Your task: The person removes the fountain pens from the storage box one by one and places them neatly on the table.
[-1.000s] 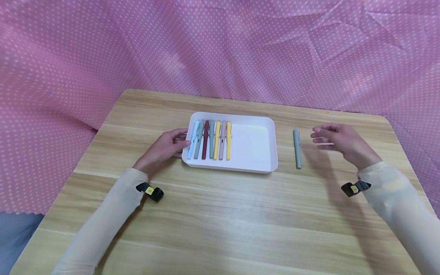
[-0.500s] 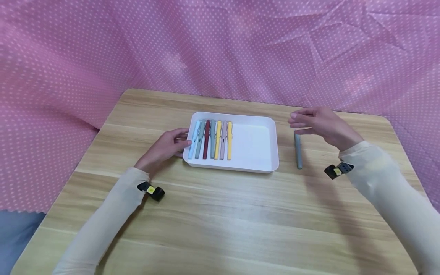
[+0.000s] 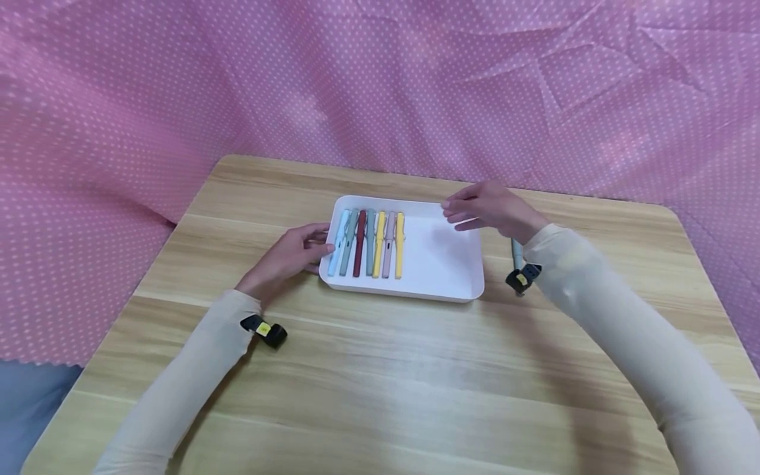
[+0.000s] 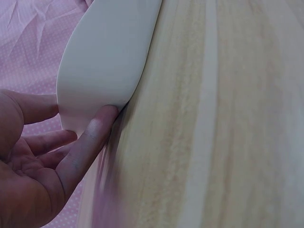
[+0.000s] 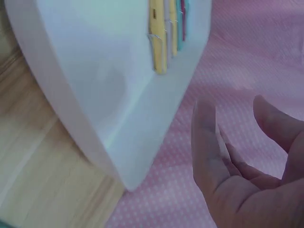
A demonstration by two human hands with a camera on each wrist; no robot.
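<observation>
A white tray lies on the table with several capped pens side by side in its left half: light blue, grey-green, dark red, lilac and yellow. My left hand holds the tray's left wall, thumb over the rim; in the left wrist view a finger presses low on the outer wall. My right hand hovers over the tray's far right corner, holding nothing, thumb and fingers apart in the right wrist view. A grey-green pen lies right of the tray, partly hidden by the right wrist's camera.
The wooden table stretches toward me in front of the tray. A pink dotted cloth hangs behind and beside it. Black wrist cameras stick out from both sleeves.
My right hand has moved left from beside the single pen, passing above it, to over the tray's right part. The left hand stays at the tray, which has barely shifted in view.
</observation>
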